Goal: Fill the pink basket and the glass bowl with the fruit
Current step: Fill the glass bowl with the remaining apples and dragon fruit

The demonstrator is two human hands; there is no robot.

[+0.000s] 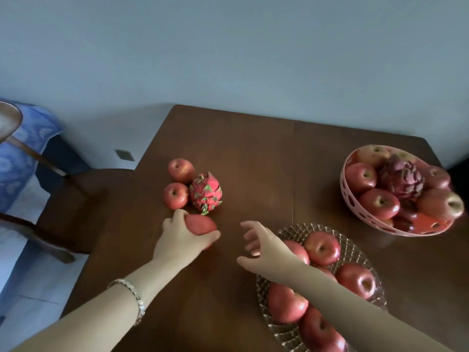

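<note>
My left hand (181,240) is wrapped around a red apple (201,224) resting on the brown table (253,161). Just beyond it lie two more apples (180,170) (176,195) and a pink dragon fruit (205,192). My right hand (261,246) hovers open, fingers spread, to the left of the glass bowl (355,247), my forearm crossing over it. The bowl holds several red apples (321,247). The pink basket (349,199) at the far right holds several apples (360,177) and a dark dragon fruit (401,180).
A dark wooden chair (73,196) stands at the table's left side. A blue patterned cloth (28,138) lies at the far left. The table's far edge meets a pale wall (228,59).
</note>
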